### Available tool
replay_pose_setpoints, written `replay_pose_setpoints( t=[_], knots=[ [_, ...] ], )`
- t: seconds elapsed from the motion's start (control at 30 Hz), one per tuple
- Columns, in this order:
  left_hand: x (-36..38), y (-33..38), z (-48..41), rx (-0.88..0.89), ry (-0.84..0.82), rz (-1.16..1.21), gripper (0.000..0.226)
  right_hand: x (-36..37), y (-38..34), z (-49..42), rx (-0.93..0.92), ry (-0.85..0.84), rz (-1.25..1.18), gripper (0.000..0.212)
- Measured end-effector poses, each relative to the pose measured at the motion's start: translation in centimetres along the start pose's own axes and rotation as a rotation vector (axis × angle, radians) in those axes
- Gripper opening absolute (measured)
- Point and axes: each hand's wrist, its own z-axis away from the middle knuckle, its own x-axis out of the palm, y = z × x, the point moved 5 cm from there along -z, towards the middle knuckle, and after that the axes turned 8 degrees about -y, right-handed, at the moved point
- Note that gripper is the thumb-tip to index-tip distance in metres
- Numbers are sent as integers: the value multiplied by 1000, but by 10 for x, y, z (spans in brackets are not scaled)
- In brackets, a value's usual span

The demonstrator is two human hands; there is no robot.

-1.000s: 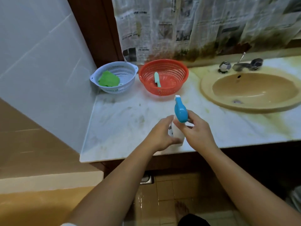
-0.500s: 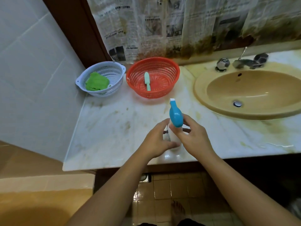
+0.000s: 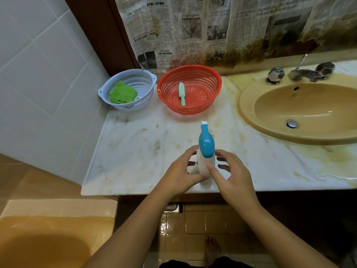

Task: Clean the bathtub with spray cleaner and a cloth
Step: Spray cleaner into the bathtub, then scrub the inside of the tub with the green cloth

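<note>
At the lower left lies the tan bathtub [image 3: 48, 238], its pale rim meeting the white tiled wall [image 3: 38, 84]; the stained marble countertop [image 3: 135, 151] runs from that wall across to the right edge. At the back left of the countertop stands a white colander basket [image 3: 144, 97], and the green cloth [image 3: 122, 92] lies bunched inside it against its left side; just beside it to the right stands a red basket [image 3: 204, 82], with a pale green brush handle [image 3: 181, 93] lying in its bowl. Newspaper sheets [image 3: 212, 29], brown-stained along the bottom, hang on the wall behind both baskets.

Near the front edge of the countertop the spray bottle [image 3: 205, 151] stands upright, white-bodied with a blue trigger head, its nozzle pointing away towards the red basket. The left hand [image 3: 181, 175] curls round the bottle from the left, fingers on its side and thumb against its lower front, grasping it; the right hand [image 3: 233, 176] lays its thumb along the bottle's white body, while its fingers are spread and relaxed just beside the bottle, closing on nothing.

Further right a tan oval sink basin [image 3: 301, 111] is set into the countertop, with a metal faucet [image 3: 301, 74] behind it; below, wet tan floor tiles [image 3: 202, 225] and a bare foot [image 3: 212, 248] show between the forearms.
</note>
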Motion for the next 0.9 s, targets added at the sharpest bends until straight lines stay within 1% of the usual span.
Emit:
replay_pose_setpoints(
  t=[0.1,0.17,0.2,0.27,0.33,0.4,0.53,0.7,0.9],
  knots=[
    [0,-5,14,-19,58,47,75,0,-3,21,-26,69,51,32],
    [-1,-10,24,-15,98,71,69,2,-6,34,-67,68,76,28],
    [-1,-12,30,-15,119,84,65,4,-9,38,-88,41,76,28],
    [-4,-16,41,-17,163,100,58,14,-13,41,-113,-62,57,30],
    [-9,-21,51,-33,207,98,53,29,-17,38,-105,-198,60,35],
    [-16,-28,59,-52,260,133,50,45,-21,32,-94,-287,65,40],
    [-36,-41,74,-73,363,194,46,76,-34,12,-106,-325,42,42],
    [-86,-53,81,-77,488,208,42,119,-64,-28,-98,-369,4,39],
    [-174,-70,58,-50,602,231,40,177,-109,-100,-125,-338,-102,38]
  ],
)
